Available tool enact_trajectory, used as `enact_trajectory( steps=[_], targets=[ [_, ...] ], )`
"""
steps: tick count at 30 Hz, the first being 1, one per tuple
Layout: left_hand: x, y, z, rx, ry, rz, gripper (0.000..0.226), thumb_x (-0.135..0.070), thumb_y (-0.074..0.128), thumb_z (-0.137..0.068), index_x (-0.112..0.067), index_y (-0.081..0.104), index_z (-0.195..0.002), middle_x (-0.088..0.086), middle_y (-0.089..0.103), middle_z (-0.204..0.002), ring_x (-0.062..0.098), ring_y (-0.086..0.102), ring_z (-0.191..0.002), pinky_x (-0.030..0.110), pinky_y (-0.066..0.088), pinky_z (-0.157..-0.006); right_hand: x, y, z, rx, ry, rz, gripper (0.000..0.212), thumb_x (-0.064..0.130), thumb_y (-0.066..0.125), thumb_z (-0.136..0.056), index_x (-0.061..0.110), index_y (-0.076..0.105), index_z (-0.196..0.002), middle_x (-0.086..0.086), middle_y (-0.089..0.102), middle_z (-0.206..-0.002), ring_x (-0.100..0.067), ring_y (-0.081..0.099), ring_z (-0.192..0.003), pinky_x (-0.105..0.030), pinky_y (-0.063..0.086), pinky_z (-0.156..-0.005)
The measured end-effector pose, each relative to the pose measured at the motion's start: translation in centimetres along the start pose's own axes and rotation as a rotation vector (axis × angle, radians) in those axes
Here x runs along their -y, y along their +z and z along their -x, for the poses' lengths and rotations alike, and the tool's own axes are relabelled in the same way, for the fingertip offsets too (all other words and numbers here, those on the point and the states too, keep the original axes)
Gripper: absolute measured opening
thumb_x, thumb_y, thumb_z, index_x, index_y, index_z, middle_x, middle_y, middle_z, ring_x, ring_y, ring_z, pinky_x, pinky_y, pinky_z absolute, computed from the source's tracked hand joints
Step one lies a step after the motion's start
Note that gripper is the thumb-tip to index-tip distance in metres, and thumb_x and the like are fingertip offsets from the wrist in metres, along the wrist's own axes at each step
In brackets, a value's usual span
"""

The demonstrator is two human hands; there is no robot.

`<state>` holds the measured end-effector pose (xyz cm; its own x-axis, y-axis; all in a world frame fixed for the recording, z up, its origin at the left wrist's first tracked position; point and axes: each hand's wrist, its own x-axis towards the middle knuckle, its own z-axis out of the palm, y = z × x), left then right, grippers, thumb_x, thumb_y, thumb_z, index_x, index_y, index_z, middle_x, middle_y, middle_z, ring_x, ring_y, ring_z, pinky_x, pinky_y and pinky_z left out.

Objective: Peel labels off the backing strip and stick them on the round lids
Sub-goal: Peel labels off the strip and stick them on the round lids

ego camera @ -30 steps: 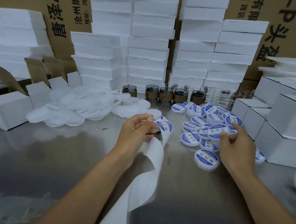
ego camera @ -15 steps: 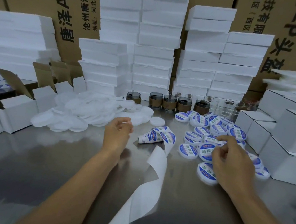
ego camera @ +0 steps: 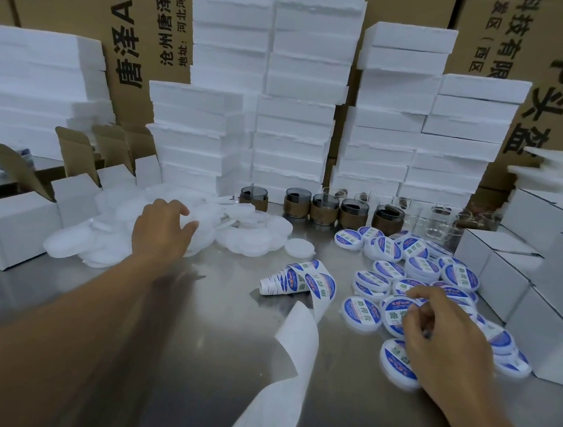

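Observation:
A roll of blue round labels (ego camera: 304,282) lies on the steel table (ego camera: 192,342), its bare white backing strip (ego camera: 290,362) trailing toward me. My left hand (ego camera: 159,232) is spread over the pile of plain white round lids (ego camera: 247,234) at the left, fingers apart and resting on them. My right hand (ego camera: 439,342) rests among the labelled lids (ego camera: 386,251) at the right, its fingertips curled down on one labelled lid (ego camera: 395,315). Whether it grips that lid is hidden by the fingers.
Tall stacks of white foam blocks (ego camera: 296,111) and cardboard cartons (ego camera: 147,21) stand behind. Dark glass jars (ego camera: 322,208) and clear glasses (ego camera: 444,222) line the back. White boxes (ego camera: 521,284) crowd the right edge; open white boxes (ego camera: 14,222) sit at the left.
My left hand let go of the label roll and moved left onto the plain lids. The roll now lies on the table. My right hand lowered onto the labelled lids.

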<state>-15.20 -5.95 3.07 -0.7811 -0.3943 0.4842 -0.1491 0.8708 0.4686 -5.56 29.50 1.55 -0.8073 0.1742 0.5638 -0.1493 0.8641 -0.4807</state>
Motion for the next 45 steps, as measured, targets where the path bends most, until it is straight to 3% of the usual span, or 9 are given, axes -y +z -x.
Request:
enact_trajectory(
  steps=[13, 17, 21, 24, 29, 35, 38, 41, 45],
  targets=[
    [-1.8, -0.5, -0.1, -0.096, 0.138, -0.253, 0.028, -0.021, 0.05, -0.096, -0.004, 0.07, -0.105, 0.016, 0.068, -0.1, 0.032, 0.058, -0.093, 0.039, 0.042, -0.083, -0.5, 0.4, -0.2, -0.028, -0.011, -0.002, 0.015, 0.011, 0.057, -0.085, 0.017, 0.062, -0.099, 0.002, 0.057, -0.07, -0.019, 0.051, -0.065, -0.03, 0.037, -0.058],
    [-4.2, -1.7, 1.4, -0.116, 0.121, 0.165, 0.026, -0.024, 0.053, -0.095, -0.005, 0.07, -0.1, 0.01, 0.07, -0.1, 0.029, 0.06, -0.094, 0.036, 0.043, -0.086, -0.5, 0.4, -0.1, -0.042, -0.012, -0.019, 0.014, 0.011, 0.057, -0.085, 0.017, 0.062, -0.096, 0.002, 0.057, -0.07, -0.019, 0.05, -0.065, -0.029, 0.035, -0.058],
    [-7.8, -2.9, 5.0, 0.027, -0.069, 0.816, 0.012, -0.019, 0.059, -0.092, -0.015, 0.07, -0.089, -0.002, 0.067, -0.088, 0.004, 0.058, -0.073, 0.009, 0.044, -0.065, -0.3, 0.3, 0.0, -0.088, -0.005, -0.05, 0.014, 0.008, 0.058, -0.084, 0.015, 0.064, -0.094, -0.001, 0.058, -0.074, -0.016, 0.047, -0.074, -0.029, 0.033, -0.059],
    [-9.5, -2.8, 8.2, 0.157, -0.184, 1.103, 0.016, -0.018, 0.059, -0.091, -0.026, 0.066, -0.079, -0.011, 0.066, -0.078, 0.0, 0.058, -0.066, 0.009, 0.047, -0.06, 0.4, 0.1, 0.2, -0.138, -0.065, -0.078, 0.014, 0.003, 0.06, -0.083, 0.012, 0.065, -0.093, -0.001, 0.061, -0.079, -0.011, 0.043, -0.084, -0.028, 0.033, -0.062],
    [-10.9, -2.8, 11.3, 0.311, -0.224, 1.235, 0.014, -0.021, 0.059, -0.091, -0.027, 0.069, -0.083, -0.014, 0.07, -0.07, 0.001, 0.058, -0.059, 0.013, 0.048, -0.056, 2.6, 0.4, 1.2, -0.131, -0.193, -0.199, 0.015, 0.008, 0.061, -0.084, 0.014, 0.065, -0.097, 0.008, 0.059, -0.083, -0.003, 0.042, -0.09, -0.022, 0.033, -0.065],
    [-11.2, -3.2, 12.9, 0.473, -0.087, 1.173, 0.02, -0.021, 0.052, -0.095, -0.018, 0.072, -0.093, 0.001, 0.072, -0.095, 0.012, 0.062, -0.081, 0.02, 0.051, -0.061, 5.9, 1.3, 2.6, 0.073, -0.05, -0.622, 0.017, 0.024, 0.057, -0.087, 0.033, 0.06, -0.102, 0.016, 0.063, -0.082, 0.003, 0.055, -0.086, -0.002, 0.035, -0.072],
    [-11.5, -3.3, 13.3, 0.511, -0.031, 1.165, 0.021, -0.018, 0.051, -0.096, -0.014, 0.072, -0.094, 0.006, 0.072, -0.1, 0.015, 0.062, -0.083, 0.032, 0.052, -0.072, 6.6, 1.5, 2.5, 0.205, 0.065, -0.789, 0.016, 0.024, 0.059, -0.088, 0.028, 0.065, -0.102, 0.011, 0.069, -0.077, -0.002, 0.061, -0.077, -0.013, 0.044, -0.072],
    [-11.6, -2.9, 13.6, 0.547, -0.024, 1.178, 0.021, -0.017, 0.051, -0.095, -0.01, 0.071, -0.097, 0.014, 0.07, -0.104, 0.021, 0.062, -0.088, 0.046, 0.051, -0.087, 6.7, 1.1, 2.4, 0.303, 0.131, -0.915, 0.011, 0.015, 0.061, -0.087, 0.023, 0.068, -0.091, 0.009, 0.069, -0.066, 0.0, 0.06, -0.06, -0.014, 0.046, -0.062],
    [-11.7, -2.3, 13.9, 0.642, -0.084, 1.327, 0.027, -0.033, 0.057, -0.087, -0.012, 0.072, -0.096, 0.014, 0.072, -0.096, 0.021, 0.065, -0.087, 0.04, 0.053, -0.086, 6.8, 1.0, 2.3, 0.324, 0.21, -1.022, 0.011, 0.011, 0.061, -0.086, 0.019, 0.068, -0.084, 0.01, 0.066, -0.055, 0.004, 0.055, -0.047, -0.007, 0.041, -0.05]
  ],
)
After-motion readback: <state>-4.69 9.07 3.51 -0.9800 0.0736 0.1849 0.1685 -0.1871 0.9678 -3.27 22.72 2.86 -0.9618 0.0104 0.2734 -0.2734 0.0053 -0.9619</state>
